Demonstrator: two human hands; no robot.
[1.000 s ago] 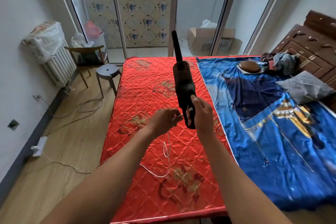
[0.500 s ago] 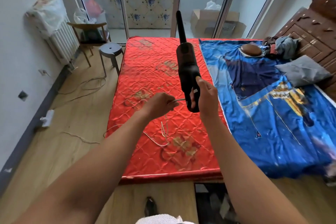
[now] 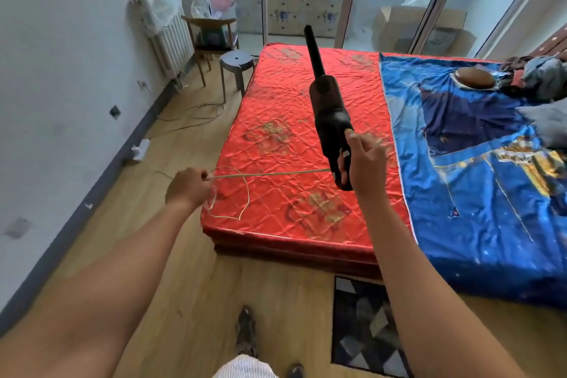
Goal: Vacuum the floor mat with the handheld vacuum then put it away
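Our left hand (image 3: 188,190) has swung out to the left, away from the right hand (image 3: 365,159), where it sat half a second ago. The white cord (image 3: 270,174) now stretches nearly straight between them. We pinch that cord in the left fist, fingers curled tight on it, over the floor (image 3: 171,255) just beside the red mattress (image 3: 291,120). A slack loop of it hangs below the fist across the mattress corner. The cord's far end reaches the bottom of the vacuum (image 3: 329,120) handle; we cannot tell whether it is plugged in there.

Our right hand grips the black vacuum by its handle, fingers wrapped round it and thumb up on top. We hold it in the air above the mattress, its narrow nozzle pointing up and away from us.

We see the dark patterned mat (image 3: 359,331) on the floor at the mattress foot, partly behind our right forearm. A blue sheet (image 3: 475,193) covers the bed to the right.
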